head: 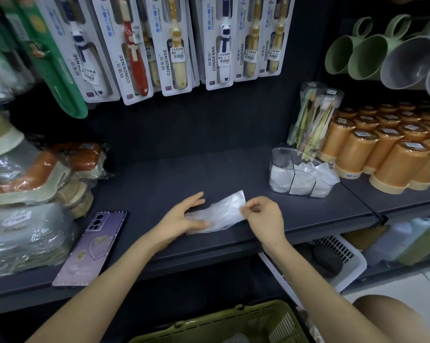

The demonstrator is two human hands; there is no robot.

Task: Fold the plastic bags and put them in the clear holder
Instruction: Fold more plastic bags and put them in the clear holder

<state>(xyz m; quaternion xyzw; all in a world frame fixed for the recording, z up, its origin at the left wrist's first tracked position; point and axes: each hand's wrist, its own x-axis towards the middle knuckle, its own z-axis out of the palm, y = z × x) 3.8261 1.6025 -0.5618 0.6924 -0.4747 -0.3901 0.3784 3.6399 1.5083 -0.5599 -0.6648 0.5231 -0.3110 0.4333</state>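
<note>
Where toothbrush packs (174, 45) hang, dark shelf (184, 174), phone (92, 246), clear holder (280, 155), plastic bag (221, 214)

- hands: two, left hand (184, 216) and right hand (263, 216)
- plastic bag (224, 211) on shelf: one
- clear holder (279, 159): one, three compartments
- phone (92, 246): one
- toothbrush packs (174, 45), front row: six
- toothbrush tubes (315, 115): two
- green basket (233, 323): one
- white basket (352, 266): one
- orange cups (394, 164): too many to count

Dim, soft-focus view, edges bowed and blurred.
</note>
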